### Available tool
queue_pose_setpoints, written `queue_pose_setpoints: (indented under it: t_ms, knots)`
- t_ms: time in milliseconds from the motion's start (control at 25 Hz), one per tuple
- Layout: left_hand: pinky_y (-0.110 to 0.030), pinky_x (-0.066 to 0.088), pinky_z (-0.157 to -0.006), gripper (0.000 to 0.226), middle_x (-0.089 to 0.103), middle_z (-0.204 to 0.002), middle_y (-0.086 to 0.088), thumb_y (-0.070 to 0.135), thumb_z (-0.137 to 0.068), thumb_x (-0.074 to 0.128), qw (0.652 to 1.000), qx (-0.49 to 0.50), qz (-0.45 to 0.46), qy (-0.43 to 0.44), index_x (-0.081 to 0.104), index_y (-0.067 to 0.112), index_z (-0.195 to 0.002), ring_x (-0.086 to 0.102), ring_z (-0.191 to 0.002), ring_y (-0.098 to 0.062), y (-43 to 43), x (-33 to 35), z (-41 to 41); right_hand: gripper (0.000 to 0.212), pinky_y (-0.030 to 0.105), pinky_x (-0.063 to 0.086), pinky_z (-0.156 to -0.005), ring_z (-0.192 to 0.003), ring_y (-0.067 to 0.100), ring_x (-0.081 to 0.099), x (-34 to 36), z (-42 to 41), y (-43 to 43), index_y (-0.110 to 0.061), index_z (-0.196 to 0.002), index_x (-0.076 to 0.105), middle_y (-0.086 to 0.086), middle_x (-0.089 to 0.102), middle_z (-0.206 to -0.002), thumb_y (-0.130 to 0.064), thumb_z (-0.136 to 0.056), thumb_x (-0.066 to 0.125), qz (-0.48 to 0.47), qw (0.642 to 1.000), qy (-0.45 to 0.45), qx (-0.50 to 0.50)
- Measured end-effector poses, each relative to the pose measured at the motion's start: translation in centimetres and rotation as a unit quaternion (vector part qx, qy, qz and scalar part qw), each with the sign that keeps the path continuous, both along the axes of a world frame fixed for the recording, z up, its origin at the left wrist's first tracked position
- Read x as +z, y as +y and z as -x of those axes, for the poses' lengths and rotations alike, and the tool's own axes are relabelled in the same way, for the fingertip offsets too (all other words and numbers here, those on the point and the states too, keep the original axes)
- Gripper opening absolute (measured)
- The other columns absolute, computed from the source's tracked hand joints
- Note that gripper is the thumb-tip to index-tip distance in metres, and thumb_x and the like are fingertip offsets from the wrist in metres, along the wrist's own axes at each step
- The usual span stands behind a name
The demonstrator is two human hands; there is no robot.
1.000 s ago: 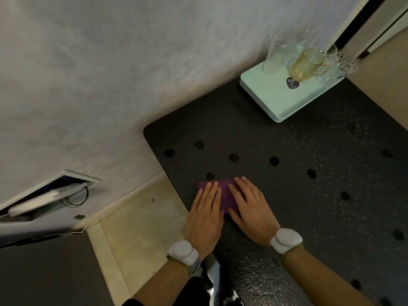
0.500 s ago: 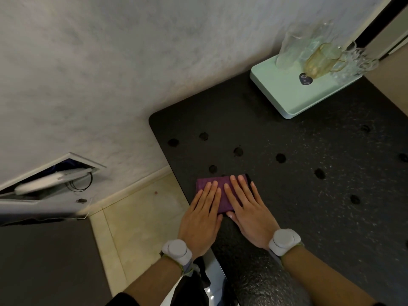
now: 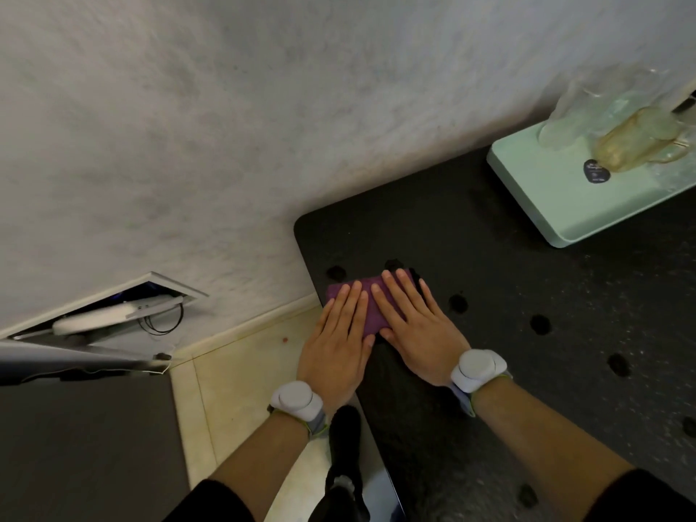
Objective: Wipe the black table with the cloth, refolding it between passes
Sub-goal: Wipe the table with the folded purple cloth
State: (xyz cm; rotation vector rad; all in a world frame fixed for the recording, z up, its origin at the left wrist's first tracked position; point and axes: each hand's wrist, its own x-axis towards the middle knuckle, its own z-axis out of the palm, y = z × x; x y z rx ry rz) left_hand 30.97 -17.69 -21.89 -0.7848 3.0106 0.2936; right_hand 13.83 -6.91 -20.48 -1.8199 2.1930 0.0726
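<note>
The black table has a speckled top with several round holes. A folded purple cloth lies near its left edge, close to the far left corner. My left hand and my right hand lie flat on the cloth side by side, fingers stretched out and pointing away from me. Most of the cloth is hidden under the hands. The heel of my left hand hangs over the table's left edge.
A pale green tray stands at the far right against the wall, holding clear glasses and an amber mug. Left of the table are a tiled floor and an open wall hatch with cables.
Both hands have slid the cloth away from me along the left edge toward the far corner. It now covers a hole that lay beyond it before.
</note>
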Motion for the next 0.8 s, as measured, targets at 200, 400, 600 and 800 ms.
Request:
queue_pose_setpoints:
  t_ms: [200, 400, 600, 800]
  knots:
    - [-0.043, 0.018, -0.125, 0.066, 0.011, -0.168, -0.012, 0.042, -0.106, 0.027, 1.000, 0.013, 0.017, 0.000, 0.012, 0.007, -0.160, 0.006, -0.156, -0.023, -6.4, -0.2, 2.2, 0.068, 0.049, -0.005, -0.125, -0.153, 0.027, -0.022, -0.2, 2.2, -6.9, -0.020, -0.160, -0.010, 0.008, -0.018, -0.167, -0.050, -0.107, 0.020, 0.009, 1.000, -0.002, 0.010]
    - [-0.042, 0.015, -0.126, 0.066, 0.012, -0.168, -0.013, 0.042, -0.106, 0.026, 0.999, 0.020, 0.039, 0.019, 0.013, 0.006, -0.159, 0.007, -0.156, -0.023, -11.7, -0.7, 4.3, 0.067, 0.049, -0.003, -0.125, -0.154, 0.028, -0.016, -0.9, 4.3, -12.7, -0.020, -0.161, -0.005, 0.009, -0.011, -0.168, -0.049, -0.107, 0.023, 0.037, 0.999, 0.001, 0.012]
    - [-0.043, 0.017, -0.125, 0.063, 0.022, -0.165, -0.013, 0.039, -0.106, 0.031, 0.998, 0.033, 0.037, 0.047, 0.021, 0.004, -0.158, 0.018, -0.154, -0.025, -15.9, -1.5, 6.0, 0.067, 0.054, 0.008, -0.125, -0.156, 0.030, -0.006, -1.7, 5.7, -16.9, -0.018, -0.161, 0.007, 0.011, 0.002, -0.169, -0.050, -0.103, 0.016, 0.064, 0.998, 0.003, -0.001]
    - [-0.047, 0.018, -0.125, 0.064, 0.022, -0.165, -0.012, 0.038, -0.102, 0.028, 0.995, 0.083, 0.000, 0.061, 0.023, 0.006, -0.158, 0.017, -0.154, -0.025, -14.4, -1.3, 6.7, 0.068, 0.055, 0.012, -0.125, -0.156, 0.031, -0.007, -2.0, 4.9, -16.7, -0.018, -0.162, 0.008, 0.010, -0.001, -0.170, -0.048, -0.102, 0.015, 0.066, 0.997, -0.017, -0.029]
